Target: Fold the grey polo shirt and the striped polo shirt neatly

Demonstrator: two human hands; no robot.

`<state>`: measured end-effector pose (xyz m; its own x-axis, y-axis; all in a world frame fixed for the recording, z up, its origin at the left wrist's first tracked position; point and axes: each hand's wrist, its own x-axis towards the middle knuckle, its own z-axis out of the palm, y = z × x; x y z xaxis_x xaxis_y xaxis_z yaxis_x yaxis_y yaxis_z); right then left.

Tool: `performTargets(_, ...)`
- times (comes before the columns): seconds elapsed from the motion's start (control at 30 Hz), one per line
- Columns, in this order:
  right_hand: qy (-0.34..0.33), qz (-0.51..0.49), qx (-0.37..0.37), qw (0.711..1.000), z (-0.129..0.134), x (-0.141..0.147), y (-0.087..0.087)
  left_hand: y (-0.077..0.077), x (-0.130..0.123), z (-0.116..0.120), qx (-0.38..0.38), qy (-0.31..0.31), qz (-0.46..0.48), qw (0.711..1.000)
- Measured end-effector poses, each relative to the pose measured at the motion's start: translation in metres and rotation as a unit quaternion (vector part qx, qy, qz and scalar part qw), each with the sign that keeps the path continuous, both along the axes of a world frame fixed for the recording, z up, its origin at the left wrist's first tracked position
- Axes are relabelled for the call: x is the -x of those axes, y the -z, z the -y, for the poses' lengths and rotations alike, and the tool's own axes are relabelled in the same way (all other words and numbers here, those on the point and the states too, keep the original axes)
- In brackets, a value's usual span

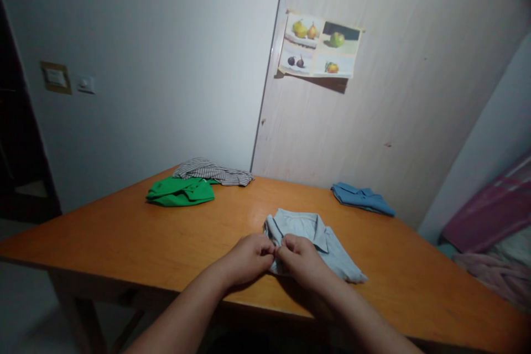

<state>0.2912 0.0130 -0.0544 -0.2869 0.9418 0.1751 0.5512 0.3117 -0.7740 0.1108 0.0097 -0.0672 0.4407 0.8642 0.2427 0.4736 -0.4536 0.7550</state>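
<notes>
A light grey collared shirt lies folded near the front edge of the wooden table, its collar toward the back. My left hand is at the shirt's left front part, fingers curled in a pinch on the cloth. Right beside it, my right hand pinches the shirt too, thumb against forefinger. The two hands almost touch, and they hide the bit of cloth between the fingertips.
On the table, a green garment and a striped garment lie at the back left. A folded blue shirt is at the back right. Behind stands a wall with a fruit picture.
</notes>
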Motion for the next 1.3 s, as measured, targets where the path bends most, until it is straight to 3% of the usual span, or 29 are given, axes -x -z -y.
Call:
performTargets(0.1,-0.012,0.000,-0.007,1.000,0.000,0.001,0.000,-0.009,0.011,0.010,-0.057,0.039,-0.075,0.995)
performTargets(0.23,-0.048,0.037,-0.012,0.998,0.002,0.001,-0.004,-0.014,0.018,0.027,-0.133,0.008,-0.134,0.982)
performTargets(0.33,-0.086,0.077,-0.012,0.993,0.008,-0.001,-0.011,-0.014,0.020,0.034,-0.134,0.003,-0.143,0.981)
performTargets(0.4,-0.108,0.094,-0.016,0.990,0.014,-0.002,-0.017,-0.014,0.022,0.032,-0.095,0.019,-0.115,0.989)
performTargets(0.47,-0.116,0.116,-0.025,0.986,0.020,-0.003,-0.020,-0.014,0.024,0.023,-0.042,0.015,-0.074,0.996)
performTargets(0.53,-0.105,0.140,-0.041,0.984,0.026,-0.003,-0.020,-0.014,0.027,0.007,-0.010,-0.029,-0.048,0.998)
performTargets(0.63,-0.071,0.160,-0.061,0.983,0.033,-0.002,-0.017,-0.014,0.028,-0.024,-0.023,-0.131,-0.058,0.989)
performTargets(0.7,-0.062,0.163,-0.068,0.982,0.034,-0.001,-0.014,-0.016,0.027,-0.043,-0.028,-0.163,-0.076,0.983)
performTargets(0.93,-0.067,0.149,-0.064,0.984,0.029,-0.004,-0.011,-0.016,0.011,-0.080,0.051,-0.141,-0.042,0.988)
performTargets(1.3,-0.077,0.164,-0.038,0.983,0.022,-0.004,-0.013,-0.017,0.004,-0.090,0.162,-0.115,0.074,0.977)
